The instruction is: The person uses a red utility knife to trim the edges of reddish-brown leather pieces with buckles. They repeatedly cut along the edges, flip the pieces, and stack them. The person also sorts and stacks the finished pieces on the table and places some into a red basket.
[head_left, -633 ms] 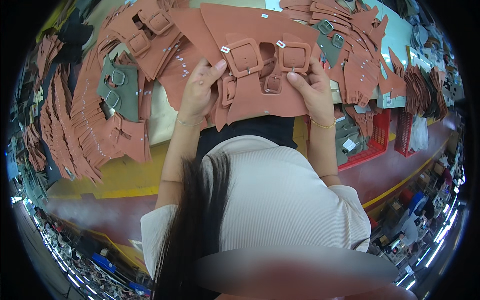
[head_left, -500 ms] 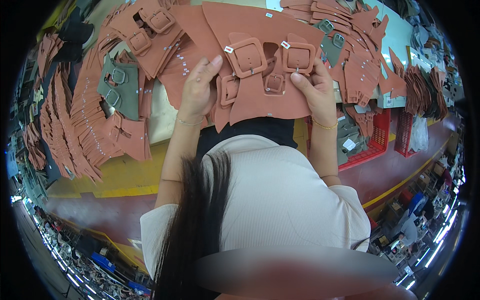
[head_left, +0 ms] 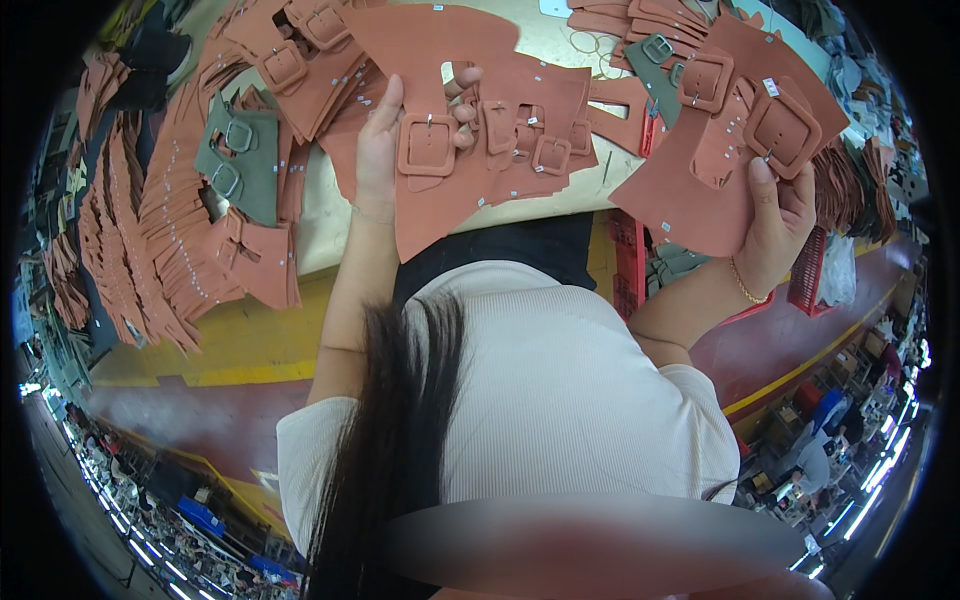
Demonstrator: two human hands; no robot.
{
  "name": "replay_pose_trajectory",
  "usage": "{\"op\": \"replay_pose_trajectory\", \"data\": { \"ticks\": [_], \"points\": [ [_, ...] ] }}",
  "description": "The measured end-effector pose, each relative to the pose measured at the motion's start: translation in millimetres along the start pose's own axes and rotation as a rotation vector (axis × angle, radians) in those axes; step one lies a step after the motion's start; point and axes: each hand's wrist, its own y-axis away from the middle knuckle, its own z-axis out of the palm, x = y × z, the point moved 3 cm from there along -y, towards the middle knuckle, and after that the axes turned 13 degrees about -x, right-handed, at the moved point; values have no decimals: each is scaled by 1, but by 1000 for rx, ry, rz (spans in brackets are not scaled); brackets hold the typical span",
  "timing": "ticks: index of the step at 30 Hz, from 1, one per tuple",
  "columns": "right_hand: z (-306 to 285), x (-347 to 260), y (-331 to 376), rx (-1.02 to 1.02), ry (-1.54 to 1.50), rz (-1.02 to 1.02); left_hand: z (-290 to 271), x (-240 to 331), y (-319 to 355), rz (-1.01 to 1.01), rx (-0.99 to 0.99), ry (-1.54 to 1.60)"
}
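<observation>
My left hand grips a terracotta suede piece with a covered square buckle, fingers curled through its cut-out above the table edge. More buckled terracotta pieces lie fanned right beside it on the table. My right hand is lifted off to the right and holds a stack of terracotta buckled pieces, thumb on top near a square buckle.
Heaps of terracotta strap pieces and two olive green buckled pieces cover the cream table on the left. More pieces lie at the back. A red crate stands at the right, the yellow-and-maroon floor below.
Both hands were pressing one stack at the middle of the table. Now my right hand has carried a stack away to the right, and my left hand has taken hold of a single buckled piece.
</observation>
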Motion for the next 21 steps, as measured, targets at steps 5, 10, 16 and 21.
{"op": "replay_pose_trajectory", "data": {
  "ticks": [5, 10, 16, 21],
  "points": [
    [37, 7, 7, -86, -402, -117, 0, -6, 1, 39, 69, 95],
    [112, 48, 12, -408, -543, 117, 16, -13, -2, 8, 66, 198],
    [149, 97, 21, -492, -406, 337, 20, -14, 2, 33, 136, 79],
    [143, 99, 19, -618, -309, 314, 25, -6, 13, -131, 122, -285]
  ]
}}
